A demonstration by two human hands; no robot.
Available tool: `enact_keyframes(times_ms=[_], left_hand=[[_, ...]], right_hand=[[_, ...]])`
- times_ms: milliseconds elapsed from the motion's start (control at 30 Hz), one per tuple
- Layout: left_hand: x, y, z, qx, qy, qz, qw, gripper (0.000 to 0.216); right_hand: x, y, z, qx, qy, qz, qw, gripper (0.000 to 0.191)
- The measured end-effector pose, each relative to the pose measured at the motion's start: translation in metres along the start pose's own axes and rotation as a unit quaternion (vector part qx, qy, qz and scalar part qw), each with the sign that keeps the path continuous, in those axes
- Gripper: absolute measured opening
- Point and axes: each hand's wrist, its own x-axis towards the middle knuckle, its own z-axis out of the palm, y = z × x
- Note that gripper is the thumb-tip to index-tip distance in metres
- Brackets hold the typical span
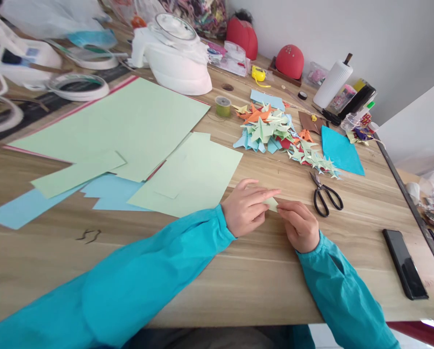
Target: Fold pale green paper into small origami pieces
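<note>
Between my two hands is a small piece of pale green paper point(272, 204), low over the wooden table. My left hand point(246, 208) is closed on its left side, with the index finger stretched along it, and covers much of it. The fingertips of my right hand point(298, 224) pinch its right corner. Larger light green sheets point(202, 169) lie just left of my left hand. Black-handled scissors point(326, 194) rest to the right of my right hand, blades slightly apart. Beyond the hands is a pile of folded paper stars point(265, 128) in green, blue, orange and red.
A large green sheet point(122, 116) and blue paper strips point(31, 203) cover the left side. A spool of thread point(223, 106) stands near the stars. At right are a turquoise paper square point(342, 150) and a black phone point(405, 264). White tape rolls point(78, 87) sit at back left.
</note>
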Motion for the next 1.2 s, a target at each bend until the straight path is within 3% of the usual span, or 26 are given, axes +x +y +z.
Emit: enact_keyframes(times_ms=[200,433,633,800,933,1000,1067,1200], left_hand=[[-0.001,-0.003,0.002,-0.002,0.037,0.015,0.999,0.020],[-0.001,-0.007,-0.003,0.003,0.077,-0.036,0.996,0.017],[-0.003,-0.003,0.005,0.032,0.016,0.010,0.999,0.015],[-0.005,-0.003,0.005,0.049,0.040,-0.002,0.998,0.020],[-0.003,-0.001,-0.002,-0.032,0.098,-0.074,0.992,0.016],[0.000,0.001,-0.004,-0.099,0.141,-0.150,0.974,0.013],[0.002,0.002,-0.003,-0.189,0.177,-0.243,0.935,0.010],[0.005,0.003,0.004,-0.389,0.164,-0.409,0.809,0.017]], right_hand=[[-0.001,0.001,0.000,0.004,-0.002,0.002,1.000,0.029],[0.002,0.001,-0.004,0.004,0.041,0.046,0.998,0.026],[0.002,0.000,0.000,-0.011,0.019,0.023,1.000,0.022],[0.002,-0.002,-0.001,-0.025,0.083,0.044,0.995,0.016],[0.003,-0.004,-0.005,-0.033,0.150,0.078,0.985,0.020],[0.003,-0.005,-0.006,-0.035,0.160,0.079,0.983,0.021],[0.002,-0.006,-0.005,-0.036,0.127,0.063,0.989,0.023],[0.000,-0.008,0.002,-0.057,0.021,0.032,0.998,0.036]])
